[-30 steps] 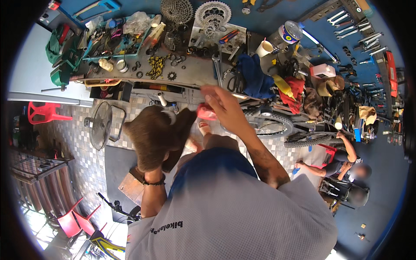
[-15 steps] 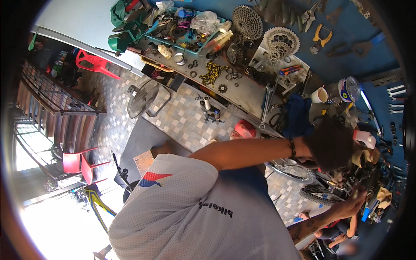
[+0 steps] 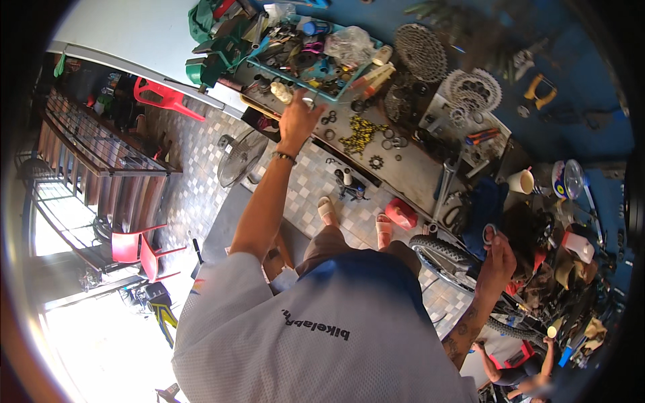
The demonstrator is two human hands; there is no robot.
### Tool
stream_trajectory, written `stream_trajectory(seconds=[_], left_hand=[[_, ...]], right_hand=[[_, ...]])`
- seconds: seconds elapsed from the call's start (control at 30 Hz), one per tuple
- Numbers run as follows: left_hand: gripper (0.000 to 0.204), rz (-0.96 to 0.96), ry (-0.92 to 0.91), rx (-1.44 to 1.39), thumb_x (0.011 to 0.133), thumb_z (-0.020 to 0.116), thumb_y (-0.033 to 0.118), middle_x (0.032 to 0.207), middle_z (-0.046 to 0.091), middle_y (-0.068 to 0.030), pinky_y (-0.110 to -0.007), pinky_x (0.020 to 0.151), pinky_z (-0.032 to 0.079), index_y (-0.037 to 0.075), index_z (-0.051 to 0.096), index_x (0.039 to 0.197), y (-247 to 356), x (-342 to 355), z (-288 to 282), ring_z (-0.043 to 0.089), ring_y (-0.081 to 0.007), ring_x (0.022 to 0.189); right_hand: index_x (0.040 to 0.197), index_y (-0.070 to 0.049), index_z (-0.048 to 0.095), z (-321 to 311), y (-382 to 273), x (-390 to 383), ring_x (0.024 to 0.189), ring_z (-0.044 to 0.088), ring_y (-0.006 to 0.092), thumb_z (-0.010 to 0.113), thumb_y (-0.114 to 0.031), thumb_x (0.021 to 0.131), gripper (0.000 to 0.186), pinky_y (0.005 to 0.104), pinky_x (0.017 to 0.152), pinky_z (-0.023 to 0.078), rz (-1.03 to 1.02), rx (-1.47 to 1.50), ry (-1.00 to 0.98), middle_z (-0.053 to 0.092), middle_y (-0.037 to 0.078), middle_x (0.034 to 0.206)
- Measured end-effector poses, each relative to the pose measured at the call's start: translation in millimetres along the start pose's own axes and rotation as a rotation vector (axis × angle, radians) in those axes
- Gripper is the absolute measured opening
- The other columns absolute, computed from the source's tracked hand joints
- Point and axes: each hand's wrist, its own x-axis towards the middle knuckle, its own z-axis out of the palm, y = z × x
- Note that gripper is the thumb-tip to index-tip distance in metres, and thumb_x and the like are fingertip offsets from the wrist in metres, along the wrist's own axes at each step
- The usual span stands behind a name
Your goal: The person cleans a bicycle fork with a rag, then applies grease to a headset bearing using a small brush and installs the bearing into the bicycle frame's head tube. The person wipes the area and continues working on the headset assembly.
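Observation:
My left hand point(image 3: 299, 126) reaches over the workbench point(image 3: 420, 158), its fingers apart around a small white-rimmed tin point(image 3: 308, 103). Whether the fingertips touch the tin is hard to see. Right beside them lies a cream-coloured lump point(image 3: 281, 93). On the other side, my right hand point(image 3: 496, 263) is raised, pinching a small round metal ring point(image 3: 489, 233) between thumb and fingers. A yellow-and-black chain point(image 3: 363, 134), several loose rings and a small cog point(image 3: 376, 162) lie on the bench between the hands.
A teal tray point(image 3: 339, 97) full of parts sits behind my left hand. Cassettes point(image 3: 420, 52) and a blue cloth point(image 3: 485, 205) are farther right. Bicycle wheels point(image 3: 443, 252) stand beside my legs. Another person point(image 3: 521, 369) is at the lower right. A fan point(image 3: 242, 158) stands left.
My left arm has swung from the dark items on the right to the tin on the left. My right hand has come up from the cluttered right side, now with the ring in view.

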Motion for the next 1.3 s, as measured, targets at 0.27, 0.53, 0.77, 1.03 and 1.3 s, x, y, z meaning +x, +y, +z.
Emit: stream_trajectory(seconds=[0.27,0.53,0.77,1.03,1.3], left_hand=[[0.019,0.187,0.067,-0.101,0.099,0.069,0.028,0.084,0.077,-0.0104,-0.044,0.067,0.056,0.009,0.073,0.102,-73,46,-7,0.073,-0.0331,0.074],[0.016,0.138,0.063,-0.389,0.098,0.072,0.017,0.082,0.074,-0.0117,-0.034,0.064,0.055,0.007,0.076,0.109,-103,22,-11,0.07,-0.0245,0.066],[0.014,0.101,0.068,-0.315,0.1,0.069,0.016,0.089,0.078,-0.0095,-0.033,0.064,0.055,0.007,0.075,0.11,-96,6,-2,0.073,-0.021,0.07],[0.022,-0.234,0.201,-0.922,0.105,0.063,0.018,0.088,0.074,-0.0084,-0.025,0.055,0.047,-0.003,0.067,0.112,-48,-16,-85,0.058,-0.0117,0.06],[0.022,-0.08,-0.005,-1.467,0.108,0.054,0.013,0.094,0.073,-0.0211,-0.029,0.057,0.05,-0.006,0.062,0.116,78,-82,-153,0.062,-0.0184,0.065]], right_hand=[[0.11,0.005,0.072,136,-8,-17,0.098,0.071,0.0178,0.069,-0.013,0.101,0.02,0.0283,0.085,0.057,0.19,0.581,-0.207,0.074,0.015,0.113],[0.125,0.003,0.07,219,-8,-55,0.12,0.067,0.0232,0.065,-0.023,0.104,0.034,0.0366,0.101,0.052,0.16,0.368,-0.138,0.07,0.016,0.13],[0.125,0.0,0.072,227,-20,-8,0.124,0.064,0.0219,0.068,-0.028,0.103,0.036,0.0406,0.108,0.047,0.068,0.151,-0.291,0.07,0.012,0.131],[0.121,0.001,0.07,218,-38,40,0.127,0.061,0.0218,0.066,-0.019,0.103,0.028,0.0382,0.11,0.046,-0.1,0.036,-0.452,0.066,0.013,0.134],[0.113,0.003,0.071,230,-58,57,0.117,0.063,0.0232,0.061,-0.024,0.104,0.03,0.0371,0.104,0.047,-0.419,0.133,-0.677,0.065,0.015,0.124]])
